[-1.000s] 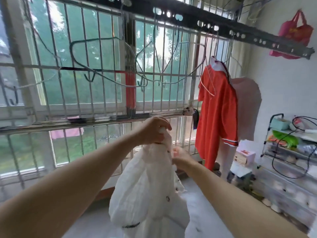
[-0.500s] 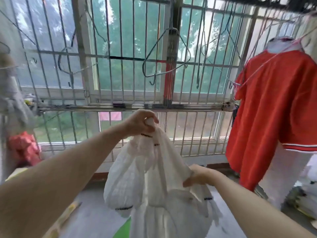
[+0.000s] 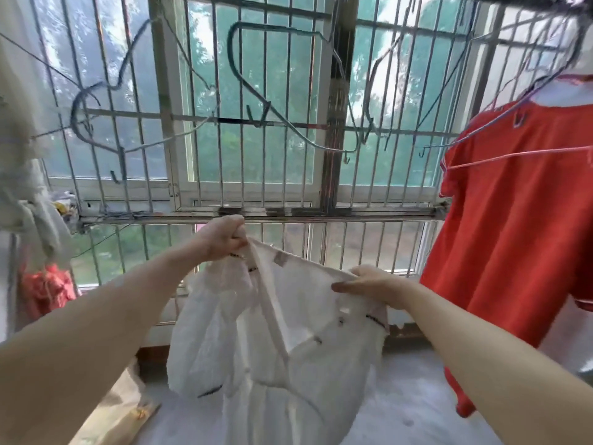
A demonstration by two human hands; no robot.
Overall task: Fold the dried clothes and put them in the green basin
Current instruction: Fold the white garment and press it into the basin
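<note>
A white crinkled garment (image 3: 272, 342) with small dark trims hangs in front of me, held up by its top edge. My left hand (image 3: 221, 239) pinches the upper left corner at the height of the window rail. Lower and to the right, my right hand (image 3: 369, 284) grips the upper right edge, so the top is stretched between both hands. An orange-red shirt (image 3: 519, 239) hangs on a wire hanger at the right. The green basin is not in view.
A barred window (image 3: 256, 123) fills the background, with several empty wire hangers (image 3: 263, 101) hooked in front of it. Pale cloth (image 3: 29, 200) and a red bundle (image 3: 45, 290) hang at the left. A brown paper bag (image 3: 118, 409) lies on the grey floor.
My right hand has moved up and outward along the garment's top edge, spreading it open. The view has shifted left and closer, so the orange shirt sits at the right edge.
</note>
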